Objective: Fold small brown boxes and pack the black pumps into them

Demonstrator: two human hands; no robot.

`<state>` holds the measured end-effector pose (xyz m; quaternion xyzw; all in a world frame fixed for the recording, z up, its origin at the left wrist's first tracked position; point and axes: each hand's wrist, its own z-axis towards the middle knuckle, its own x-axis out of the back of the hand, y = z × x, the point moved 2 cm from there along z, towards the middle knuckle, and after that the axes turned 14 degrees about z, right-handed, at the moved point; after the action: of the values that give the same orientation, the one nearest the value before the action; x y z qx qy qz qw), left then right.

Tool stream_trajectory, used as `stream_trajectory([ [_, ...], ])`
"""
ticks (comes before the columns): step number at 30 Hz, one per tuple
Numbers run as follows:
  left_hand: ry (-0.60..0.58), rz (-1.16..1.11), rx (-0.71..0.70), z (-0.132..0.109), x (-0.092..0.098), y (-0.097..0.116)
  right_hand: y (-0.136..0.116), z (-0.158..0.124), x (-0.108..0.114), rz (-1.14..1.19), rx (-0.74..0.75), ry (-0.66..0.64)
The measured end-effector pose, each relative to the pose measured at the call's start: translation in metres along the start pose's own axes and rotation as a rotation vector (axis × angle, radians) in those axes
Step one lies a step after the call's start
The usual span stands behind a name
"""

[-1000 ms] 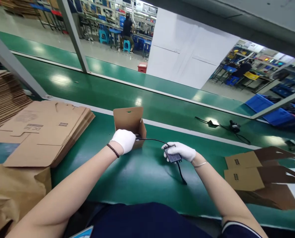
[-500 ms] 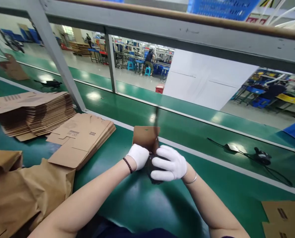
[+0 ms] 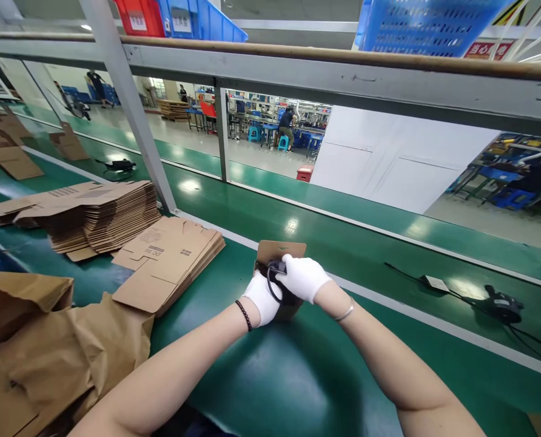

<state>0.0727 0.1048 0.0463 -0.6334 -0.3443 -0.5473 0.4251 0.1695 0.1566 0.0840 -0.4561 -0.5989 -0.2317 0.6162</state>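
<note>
A small cardboard box [image 3: 280, 247] stands on the green surface between my white-gloved hands, its lid flap raised at the back. My left hand [image 3: 262, 298] is closed at the box's left side, its fingertips partly hidden. My right hand [image 3: 303, 278] reaches over the opening from the right. Its fingers are pinched on a black cable [image 3: 270, 280], which makes a loop over my left hand. Dark material shows in the box under the hands, too shaded to make out fully.
Flat cardboard boxes [image 3: 168, 252] lie stacked to the left, beside a taller stack [image 3: 116, 212]. Crumpled brown paper [image 3: 84, 352] is at lower left. A black corded device [image 3: 502, 303] lies on the right, past a white strip. A metal frame post [image 3: 129, 109] stands at the left.
The black device under my right hand has gone down toward the box. My right hand has moved over the opening, now pinching a cable loop. The view has shifted slightly.
</note>
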Motion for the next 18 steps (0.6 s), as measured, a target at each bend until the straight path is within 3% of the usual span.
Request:
stream_trajectory([
  [5, -0.103, 0.069, -0.020, -0.005, 0.003, 0.000, -0.019, 0.020, -0.019, -0.097, 0.018, -0.125],
  [10, -0.133, 0.096, -0.030, -0.017, 0.008, 0.005, -0.019, 0.014, -0.033, -0.126, 0.010, -0.119],
  [14, -0.116, 0.141, -0.062, -0.035, 0.023, 0.000, -0.017, 0.016, -0.039, -0.136, 0.026, -0.109],
  [18, 0.015, 0.228, 0.041, -0.040, 0.041, -0.017, -0.018, 0.019, -0.042, -0.139, 0.055, -0.101],
])
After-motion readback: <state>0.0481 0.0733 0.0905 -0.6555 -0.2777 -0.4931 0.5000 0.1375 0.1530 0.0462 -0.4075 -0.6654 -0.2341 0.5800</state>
